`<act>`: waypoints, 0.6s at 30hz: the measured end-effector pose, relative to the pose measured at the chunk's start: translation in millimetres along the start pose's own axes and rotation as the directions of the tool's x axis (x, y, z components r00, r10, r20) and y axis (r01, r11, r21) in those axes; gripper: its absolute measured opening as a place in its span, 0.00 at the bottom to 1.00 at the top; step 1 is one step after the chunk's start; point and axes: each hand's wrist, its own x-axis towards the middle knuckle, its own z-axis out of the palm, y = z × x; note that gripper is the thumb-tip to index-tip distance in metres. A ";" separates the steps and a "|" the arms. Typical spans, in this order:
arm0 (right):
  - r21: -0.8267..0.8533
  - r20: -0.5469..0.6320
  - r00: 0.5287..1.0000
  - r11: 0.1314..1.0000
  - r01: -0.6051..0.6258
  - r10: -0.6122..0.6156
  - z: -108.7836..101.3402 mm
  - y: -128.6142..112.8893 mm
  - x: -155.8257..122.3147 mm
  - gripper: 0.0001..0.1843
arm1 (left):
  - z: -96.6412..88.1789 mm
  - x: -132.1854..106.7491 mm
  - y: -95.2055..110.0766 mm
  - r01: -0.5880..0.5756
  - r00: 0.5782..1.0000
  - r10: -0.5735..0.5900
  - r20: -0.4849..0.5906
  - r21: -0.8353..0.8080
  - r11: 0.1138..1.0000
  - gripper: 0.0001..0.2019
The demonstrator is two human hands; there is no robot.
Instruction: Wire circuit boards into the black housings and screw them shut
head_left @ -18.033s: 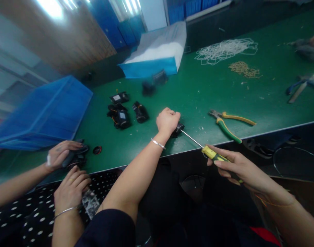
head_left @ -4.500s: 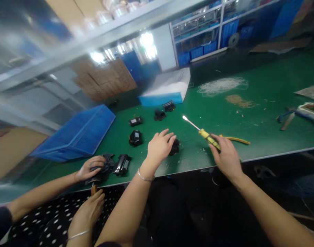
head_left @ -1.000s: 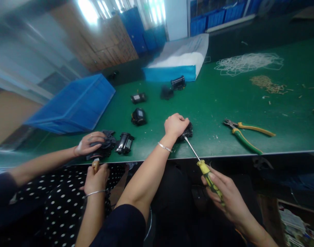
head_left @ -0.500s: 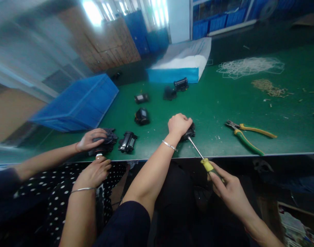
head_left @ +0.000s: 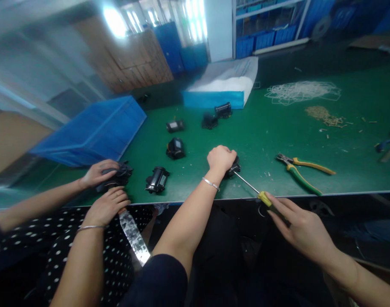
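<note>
My left hand (head_left: 221,159) is closed over a small black plastic part (head_left: 234,167) near the front edge of the green table, covering most of it. In my right hand (head_left: 301,221) is a screwdriver (head_left: 264,198) with a yellow and dark handle, held out past the table edge. Its metal shaft slants up to the left, and the tip meets the black part beside my left fingers. Cutting pliers (head_left: 305,171) with yellow and green handles lie spread to the right of my hands.
At left, a co-worker's hands (head_left: 107,204) hold a dark part and a silvery strip (head_left: 133,238). Several black parts (head_left: 157,180) stand between us. A blue crate (head_left: 95,128), a white-and-blue bag (head_left: 218,85), tangled white loops (head_left: 303,91) and small brass-coloured pieces (head_left: 324,115) lie farther back.
My right hand has moved right and slightly down with the screwdriver, whose shaft lies flatter. My left hand keeps its hold. The co-worker's hands have shifted left, and the silvery strip shows more.
</note>
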 end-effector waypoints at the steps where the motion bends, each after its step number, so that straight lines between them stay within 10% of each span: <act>1: 0.190 0.043 0.995 0.977 -0.094 0.088 -1.7 -0.3 0.2 0.26 | -0.3 -0.3 -0.5 0.001 1.000 -0.001 0.002 -0.005 1.000 0.15; 3: 0.603 0.233 0.937 0.717 -0.348 0.259 -3.2 -0.9 -1.0 0.26 | -0.5 -0.6 -1.4 0.007 1.000 -0.007 0.004 -0.010 1.000 0.15; 5: 0.824 0.449 0.840 0.222 -0.521 0.306 -2.1 -1.2 -4.0 0.24 | -0.2 -0.7 -2.0 0.005 1.000 -0.005 0.005 -0.008 1.000 0.15; 7: 0.824 0.567 0.777 -0.209 -0.527 0.273 1.0 -1.5 -6.9 0.21 | 0.6 -0.7 -2.4 -0.003 1.000 0.003 0.003 -0.004 1.000 0.16; 10: 0.665 0.703 0.693 -0.494 -0.561 0.160 6.1 -4.1 -8.2 0.19 | 2.3 -0.9 -2.7 -0.010 1.000 0.010 -0.012 -0.001 1.000 0.15; 13: 0.608 0.769 0.634 -0.411 -0.679 0.089 8.1 -11.6 -5.7 0.18 | 2.7 -1.1 -2.5 -0.033 0.999 0.033 -0.028 0.001 0.999 0.15; 18: 0.715 0.560 0.794 0.347 -0.607 0.235 10.5 -17.5 -1.6 0.15 | 0.0 -1.3 -0.3 -0.041 0.999 0.041 0.010 0.011 0.999 0.15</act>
